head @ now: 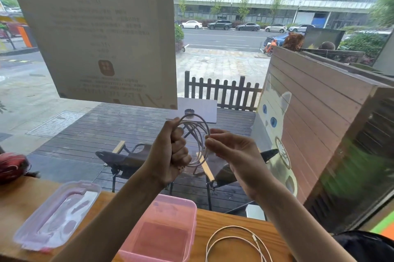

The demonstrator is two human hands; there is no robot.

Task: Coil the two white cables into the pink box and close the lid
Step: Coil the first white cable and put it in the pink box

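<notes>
White thin cable (197, 140), wound in loops, frame centre: left hand (170, 153) fists the bundle to keep the coil; right hand (230, 151) pinches its edge. Second white cable (236, 242) lies loose on wooden table (223, 219), lower right. Pink plastic box (164, 234) open below; clear lid (57, 215) lower left.

- A wooden counter (232, 219) ran along a big window, below the fingers.
- A paper notice (96, 31) hung on the glass, above and left of them.
- Beyond them lay a dark deck (106, 125) with folding chairs (123, 161), a picket fence (221, 91) and a cat mural (275, 125).
- Daylight showed a street with parked cars (219, 24).
</notes>
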